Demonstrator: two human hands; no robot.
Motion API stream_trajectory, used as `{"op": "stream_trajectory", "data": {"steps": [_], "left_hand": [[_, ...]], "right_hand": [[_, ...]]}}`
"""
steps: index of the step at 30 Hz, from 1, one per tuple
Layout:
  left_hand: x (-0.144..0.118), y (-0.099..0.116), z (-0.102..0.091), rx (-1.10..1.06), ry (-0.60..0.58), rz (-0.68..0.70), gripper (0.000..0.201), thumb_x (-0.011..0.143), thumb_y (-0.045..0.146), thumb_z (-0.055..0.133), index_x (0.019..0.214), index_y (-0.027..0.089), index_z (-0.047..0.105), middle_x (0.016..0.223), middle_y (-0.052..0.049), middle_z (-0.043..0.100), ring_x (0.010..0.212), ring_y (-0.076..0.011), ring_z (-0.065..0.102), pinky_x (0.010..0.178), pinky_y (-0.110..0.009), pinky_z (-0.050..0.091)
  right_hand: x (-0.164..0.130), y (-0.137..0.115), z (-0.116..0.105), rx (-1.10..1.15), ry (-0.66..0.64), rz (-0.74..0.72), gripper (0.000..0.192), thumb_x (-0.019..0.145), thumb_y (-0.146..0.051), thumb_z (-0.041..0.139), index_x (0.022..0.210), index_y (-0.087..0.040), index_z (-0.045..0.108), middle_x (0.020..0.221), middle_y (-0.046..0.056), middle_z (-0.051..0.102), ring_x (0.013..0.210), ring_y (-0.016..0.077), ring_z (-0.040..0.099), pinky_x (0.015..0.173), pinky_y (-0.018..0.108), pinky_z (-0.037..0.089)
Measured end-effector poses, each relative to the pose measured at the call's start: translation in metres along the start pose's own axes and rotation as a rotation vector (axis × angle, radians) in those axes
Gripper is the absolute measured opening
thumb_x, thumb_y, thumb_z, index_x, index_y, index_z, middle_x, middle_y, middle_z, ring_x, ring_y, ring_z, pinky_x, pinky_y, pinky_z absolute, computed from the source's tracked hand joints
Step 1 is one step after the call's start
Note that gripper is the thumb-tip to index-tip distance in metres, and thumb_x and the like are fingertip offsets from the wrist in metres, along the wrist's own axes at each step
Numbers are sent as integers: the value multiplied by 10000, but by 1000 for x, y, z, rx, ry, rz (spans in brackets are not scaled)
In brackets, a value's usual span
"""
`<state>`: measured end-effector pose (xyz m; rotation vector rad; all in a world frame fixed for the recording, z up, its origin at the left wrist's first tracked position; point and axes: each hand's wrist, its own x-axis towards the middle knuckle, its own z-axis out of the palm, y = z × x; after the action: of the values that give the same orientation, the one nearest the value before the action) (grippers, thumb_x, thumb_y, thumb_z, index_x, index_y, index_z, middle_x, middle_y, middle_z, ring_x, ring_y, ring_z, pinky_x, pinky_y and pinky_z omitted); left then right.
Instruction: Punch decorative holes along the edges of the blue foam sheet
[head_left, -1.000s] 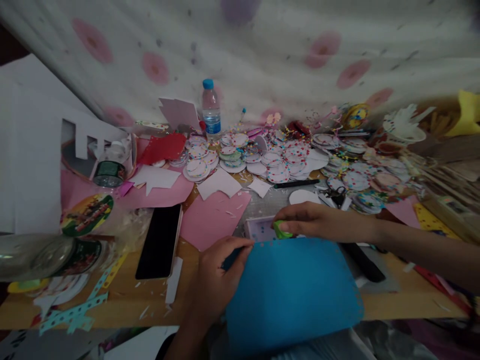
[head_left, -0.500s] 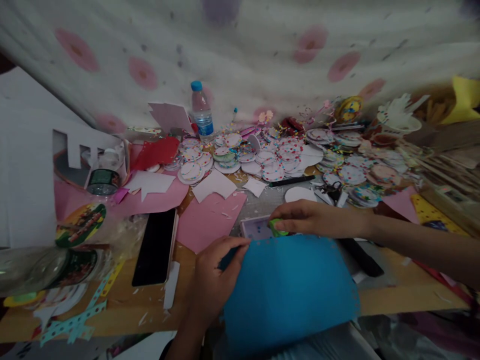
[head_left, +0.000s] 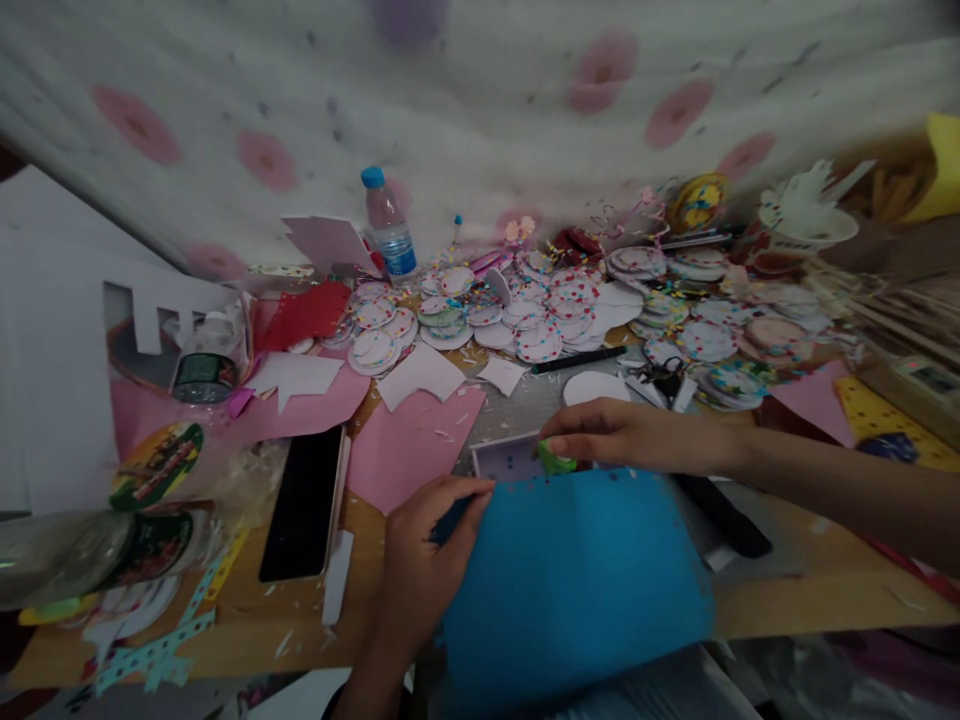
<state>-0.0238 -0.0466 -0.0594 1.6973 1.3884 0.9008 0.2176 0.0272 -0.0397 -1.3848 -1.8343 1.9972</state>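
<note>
A blue sheet of paper [head_left: 577, 580], with small punched marks along its edges, lies at the front of the table and reaches over its edge. My left hand [head_left: 431, 550] pinches the sheet's upper left corner between thumb and fingers. At its top edge, my right hand [head_left: 622, 435] grips a small green craft punch [head_left: 556, 460]. Beneath the punch sits a shallow white tray [head_left: 487, 460] holding a few small blue bits. Part of the punch is hidden by my fingers, and the sheet covers the tray's near side.
Decorated paper discs [head_left: 540, 340] are piled along the back beside a water bottle [head_left: 390, 225]. A phone [head_left: 306, 505] and pink paper [head_left: 412, 440] lie to the left. A black pen [head_left: 577, 360], a black-handled tool [head_left: 724, 515] and white cutouts [head_left: 52, 350] surround the work.
The camera view has shifted slightly, so the table things appear a little moved. Both hands keep their hold, the punch staying at the blue sheet's top edge.
</note>
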Motion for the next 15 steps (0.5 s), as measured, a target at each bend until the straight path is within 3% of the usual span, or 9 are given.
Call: {"op": "stream_trajectory", "data": {"steps": [5, 10, 12, 15], "left_hand": [[3, 7, 6, 41, -8, 8, 131, 863, 204, 605, 904, 252, 720, 898, 14, 734, 851, -133, 676, 765, -184, 515], [7, 12, 12, 62, 5, 31, 128, 855, 199, 609, 894, 241, 724, 894, 7, 740, 843, -137, 683, 761, -189, 522], [11, 11, 11, 71, 42, 22, 126, 853, 206, 609, 888, 236, 726, 896, 3, 743, 851, -143, 684, 772, -199, 524], [25, 3, 6, 84, 143, -2, 109, 836, 229, 627, 872, 222, 729, 886, -7, 747, 851, -161, 687, 795, -234, 530]], "right_hand": [[-3, 7, -6, -10, -1, -40, 528, 807, -640, 529, 990, -158, 638, 740, -7, 546, 616, 103, 452, 536, 227, 344], [-6, 14, -11, -68, 13, -147, 483, 831, -600, 513, 977, -156, 635, 816, 28, 613, 716, 153, 549, 605, 262, 430], [-9, 16, -14, -115, 145, -214, 461, 831, -581, 527, 1019, -170, 617, 863, 41, 636, 753, 172, 579, 637, 281, 461], [-17, 18, -18, -261, 455, -381, 419, 842, -527, 560, 1104, -200, 580, 983, 61, 647, 828, 191, 601, 728, 310, 486]]}}
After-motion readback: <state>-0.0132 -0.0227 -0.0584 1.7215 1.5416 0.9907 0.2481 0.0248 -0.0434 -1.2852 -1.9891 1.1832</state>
